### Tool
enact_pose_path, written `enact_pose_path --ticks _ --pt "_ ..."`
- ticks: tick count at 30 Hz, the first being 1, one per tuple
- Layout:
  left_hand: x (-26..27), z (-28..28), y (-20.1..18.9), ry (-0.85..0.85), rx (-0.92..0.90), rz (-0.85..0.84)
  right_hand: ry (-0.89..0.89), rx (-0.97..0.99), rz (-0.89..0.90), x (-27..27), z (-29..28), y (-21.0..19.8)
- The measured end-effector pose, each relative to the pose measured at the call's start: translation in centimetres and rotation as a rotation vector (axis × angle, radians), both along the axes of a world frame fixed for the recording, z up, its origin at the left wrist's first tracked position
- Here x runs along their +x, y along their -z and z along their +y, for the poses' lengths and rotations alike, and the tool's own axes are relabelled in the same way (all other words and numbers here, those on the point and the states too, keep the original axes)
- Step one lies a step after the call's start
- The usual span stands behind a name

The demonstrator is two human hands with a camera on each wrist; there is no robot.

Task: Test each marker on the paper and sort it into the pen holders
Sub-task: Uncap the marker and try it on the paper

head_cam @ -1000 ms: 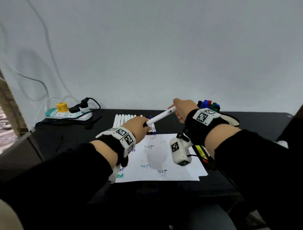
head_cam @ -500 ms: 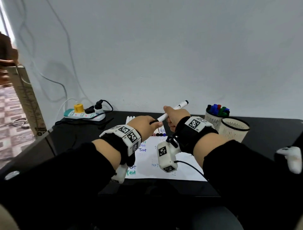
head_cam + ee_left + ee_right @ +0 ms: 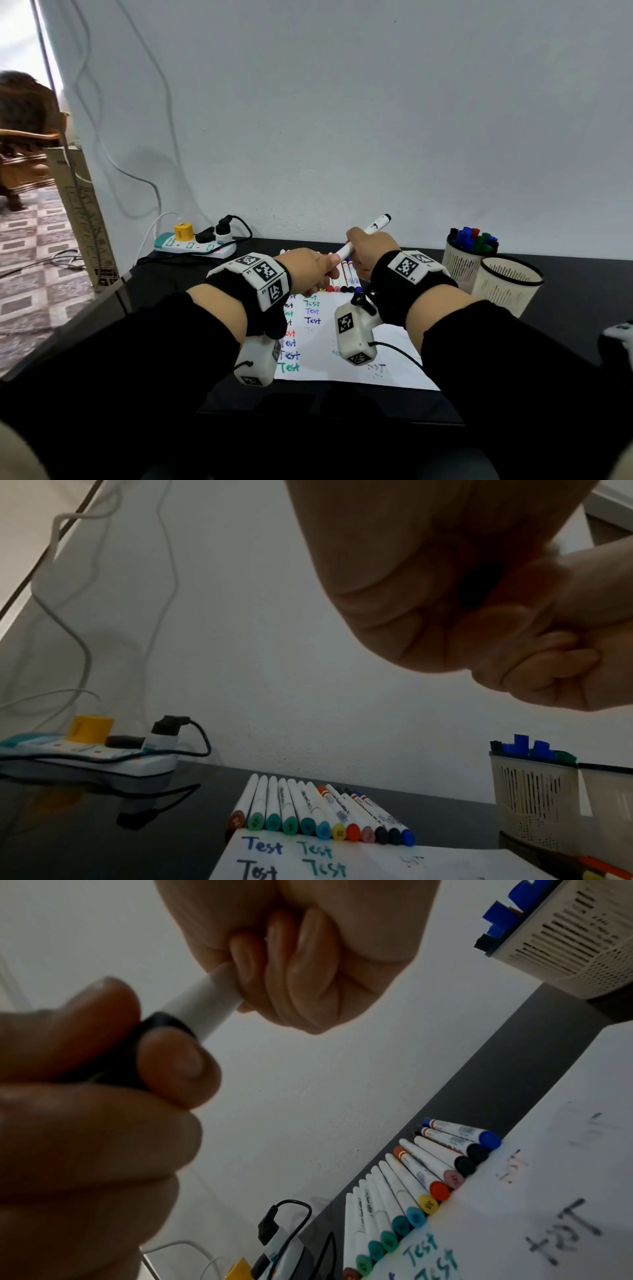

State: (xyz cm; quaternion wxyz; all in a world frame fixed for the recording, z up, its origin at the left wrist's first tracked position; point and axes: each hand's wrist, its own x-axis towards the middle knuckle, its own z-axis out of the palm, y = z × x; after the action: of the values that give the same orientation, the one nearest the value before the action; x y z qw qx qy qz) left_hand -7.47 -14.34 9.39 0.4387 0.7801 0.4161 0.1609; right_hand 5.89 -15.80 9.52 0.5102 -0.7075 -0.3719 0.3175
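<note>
The paper (image 3: 318, 329) bears "Test" handwritten many times in blue, black, red and green. The yellow cap (image 3: 338, 833), about twelve o'clock above the sheet, reads "35". The other markers' barrel print is too small.

marker's black cap (image 3: 150, 1042) half hidden by fingers (image 3: 178, 1066), faint scribbles on paper (image 3: 376, 368) unreadable

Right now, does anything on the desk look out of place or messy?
Nothing stands out. The markers lie in a tidy row at the paper's far edge, both pen holders stand upright, and both hands hold one white marker over the paper.
</note>
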Motion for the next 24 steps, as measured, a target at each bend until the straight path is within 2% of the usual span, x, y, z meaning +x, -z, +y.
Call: enact_pose_path --ticks 2,4,8,11,14,16,19,20,22,24 --pt "0.0 0.0 0.2 -0.011 0.033 0.079 0.019 -0.101 -0.088 -0.4 0.0 -0.3" --pt "-0.1 0.1 0.2 -0.019 0.028 0.087 0.002 -0.128 -0.109 -0.5 0.0 -0.4" --pt "-0.9 0.4 0.1 -0.001 -0.215 -0.120 -0.089 0.025 0.084 -0.8 0.3 -0.1" --pt "-1.5 0.4 0.1 0.013 -0.297 -0.192 -0.100 0.075 0.137 -1.2 0.4 0.1" --pt "-1.4 0.4 0.5 -0.022 -0.236 -0.125 -0.032 -0.034 -0.010 -1.7 0.7 0.0" --pt "-1.2 0.1 0.3 -0.037 -0.109 -0.009 0.025 -0.128 -0.111 -2.0 0.8 -0.2" --pt "-1.0 -0.3 0.0 -0.098 0.103 0.209 0.041 -0.195 -0.147 -2.2 1.2 -0.5" --pt "-1.0 -0.2 0.1 -0.128 0.134 0.215 0.031 -0.197 -0.139 -2.2 1.4 -0.4" --pt "-1.1 0.4 0.6 -0.100 0.071 0.156 0.002 -0.154 -0.109 -2.1 1.6 -0.3" --pt "-1.5 1.0 1.2 -0.050 -0.096 -0.039 -0.042 -0.069 -0.051 -2.1 1.5 0.0"
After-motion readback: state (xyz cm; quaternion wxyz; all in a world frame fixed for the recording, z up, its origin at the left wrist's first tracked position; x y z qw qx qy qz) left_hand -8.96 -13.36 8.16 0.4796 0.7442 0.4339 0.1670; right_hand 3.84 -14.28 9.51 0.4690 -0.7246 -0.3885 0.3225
